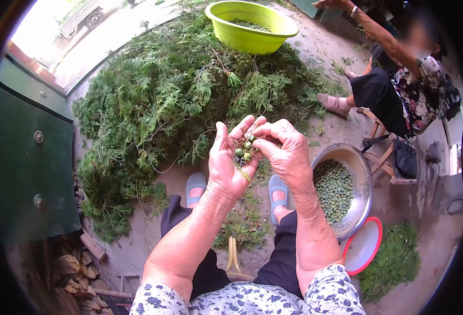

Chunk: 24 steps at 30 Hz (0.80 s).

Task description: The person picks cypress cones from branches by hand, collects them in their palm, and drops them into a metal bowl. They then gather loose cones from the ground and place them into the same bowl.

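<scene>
My left hand [229,163] is cupped palm up above my feet, holding a small heap of green seed cones [246,151] with some brown bits and a green sprig. Over that palm, my right hand [284,144] has its thumb and forefinger pinched together at the edge of the heap. What sits between those fingertips is too small to make out. A metal basin [369,194] stands by my right forearm, with many similar green cones [334,189] inside. Beyond my hands lies a large pile of green conifer branches [152,94].
A yellow-green tub [247,39] with cones in it sits atop the far side of the pile. Right of the basin are a red-rimmed white bowl [365,247] and cut greenery [391,262]. Another person [420,89] sits at the right. Firewood [76,275] lies lower left, below a green door [29,168].
</scene>
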Each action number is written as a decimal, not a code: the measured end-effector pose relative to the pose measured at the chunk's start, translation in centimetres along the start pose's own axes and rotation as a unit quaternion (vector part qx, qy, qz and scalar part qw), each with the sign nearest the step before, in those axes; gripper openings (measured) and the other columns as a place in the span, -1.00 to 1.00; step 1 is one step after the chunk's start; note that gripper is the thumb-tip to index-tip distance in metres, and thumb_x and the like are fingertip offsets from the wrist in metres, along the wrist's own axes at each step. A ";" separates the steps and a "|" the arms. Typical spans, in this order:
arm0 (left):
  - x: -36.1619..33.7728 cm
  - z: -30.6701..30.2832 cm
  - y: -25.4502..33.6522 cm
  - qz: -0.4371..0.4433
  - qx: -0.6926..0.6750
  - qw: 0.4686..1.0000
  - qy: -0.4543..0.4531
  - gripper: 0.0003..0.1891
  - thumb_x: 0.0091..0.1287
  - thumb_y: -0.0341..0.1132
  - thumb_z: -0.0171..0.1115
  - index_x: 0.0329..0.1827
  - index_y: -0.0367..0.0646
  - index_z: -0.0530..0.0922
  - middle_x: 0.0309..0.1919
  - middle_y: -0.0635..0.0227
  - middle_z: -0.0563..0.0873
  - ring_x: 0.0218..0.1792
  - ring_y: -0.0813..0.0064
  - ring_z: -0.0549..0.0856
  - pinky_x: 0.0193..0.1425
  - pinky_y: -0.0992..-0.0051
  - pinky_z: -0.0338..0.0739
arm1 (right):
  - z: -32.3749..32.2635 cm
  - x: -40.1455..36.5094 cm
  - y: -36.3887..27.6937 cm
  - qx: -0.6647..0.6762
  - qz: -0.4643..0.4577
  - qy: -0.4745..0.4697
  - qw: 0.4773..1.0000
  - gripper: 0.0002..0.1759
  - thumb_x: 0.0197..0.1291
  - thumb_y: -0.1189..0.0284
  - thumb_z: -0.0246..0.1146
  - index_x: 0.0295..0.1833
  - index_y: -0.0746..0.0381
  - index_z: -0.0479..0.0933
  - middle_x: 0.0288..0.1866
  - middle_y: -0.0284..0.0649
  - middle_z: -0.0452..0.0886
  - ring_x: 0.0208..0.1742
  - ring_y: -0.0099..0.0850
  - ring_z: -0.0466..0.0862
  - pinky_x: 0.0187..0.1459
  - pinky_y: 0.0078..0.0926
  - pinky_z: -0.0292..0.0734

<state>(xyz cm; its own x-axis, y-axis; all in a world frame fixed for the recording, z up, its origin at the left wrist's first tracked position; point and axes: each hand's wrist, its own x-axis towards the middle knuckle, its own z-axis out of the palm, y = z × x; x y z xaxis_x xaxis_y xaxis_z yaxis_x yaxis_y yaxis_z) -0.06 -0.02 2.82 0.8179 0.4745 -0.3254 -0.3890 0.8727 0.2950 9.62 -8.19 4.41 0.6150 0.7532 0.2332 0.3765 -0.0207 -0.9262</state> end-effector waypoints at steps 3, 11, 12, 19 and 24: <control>-0.2 0.3 -0.1 -0.007 0.017 1.000 0.007 -0.32 0.46 0.21 -0.30 0.28 -0.24 0.35 0.22 0.20 0.51 0.15 0.39 0.54 0.17 0.40 0.47 | 0.5 -0.1 0.1 -0.044 0.003 -0.001 0.999 -0.80 -0.01 0.61 0.33 -0.19 0.27 0.64 -0.28 -0.19 0.59 -0.31 -0.44 0.61 -0.30 -0.57 0.50; -0.3 0.3 -0.1 -0.010 -0.002 1.000 0.013 -0.32 0.46 0.19 -0.28 0.27 -0.29 0.35 0.20 0.19 0.51 0.11 0.39 0.56 0.18 0.40 0.50 | -1.4 0.8 -0.6 0.188 0.198 -0.008 0.962 -0.88 0.15 0.56 0.25 -0.22 0.33 0.64 -0.28 -0.27 0.60 -0.31 -0.58 0.59 -0.32 -0.63 0.47; -0.3 0.3 0.0 -0.010 0.000 1.000 0.007 -0.31 0.46 0.20 -0.29 0.28 -0.28 0.35 0.21 0.20 0.51 0.11 0.40 0.56 0.19 0.40 0.49 | -1.4 0.8 -0.6 0.144 0.169 -0.006 0.975 -0.88 0.17 0.56 0.23 -0.22 0.35 0.64 -0.26 -0.29 0.60 -0.31 -0.60 0.58 -0.32 -0.63 0.47; -0.2 0.3 0.0 -0.024 0.019 0.999 -0.010 -0.30 0.45 0.23 -0.34 0.29 -0.22 0.37 0.25 0.24 0.49 0.20 0.43 0.48 0.26 0.37 0.38 | -0.5 0.3 -0.2 -0.048 -0.013 -0.040 0.998 -0.77 -0.01 0.63 0.30 -0.17 0.26 0.66 -0.26 -0.23 0.56 -0.19 -0.42 0.58 -0.17 -0.52 0.50; -0.2 0.1 -0.1 -0.020 0.013 1.000 0.008 -0.30 0.46 0.22 -0.34 0.28 -0.23 0.37 0.23 0.23 0.50 0.21 0.42 0.48 0.28 0.34 0.37 | -0.6 0.4 -0.2 -0.038 -0.007 -0.040 0.998 -0.80 0.06 0.62 0.29 -0.15 0.35 0.60 -0.22 -0.17 0.58 -0.20 -0.42 0.61 -0.18 -0.55 0.53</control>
<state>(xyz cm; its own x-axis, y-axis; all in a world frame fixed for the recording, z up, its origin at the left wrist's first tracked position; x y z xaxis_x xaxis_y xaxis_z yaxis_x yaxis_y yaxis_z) -0.14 -0.18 2.95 0.8261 0.4405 -0.3515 -0.3438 0.8881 0.3051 10.22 -8.31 4.87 0.5542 0.8033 0.2181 0.4372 -0.0580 -0.8975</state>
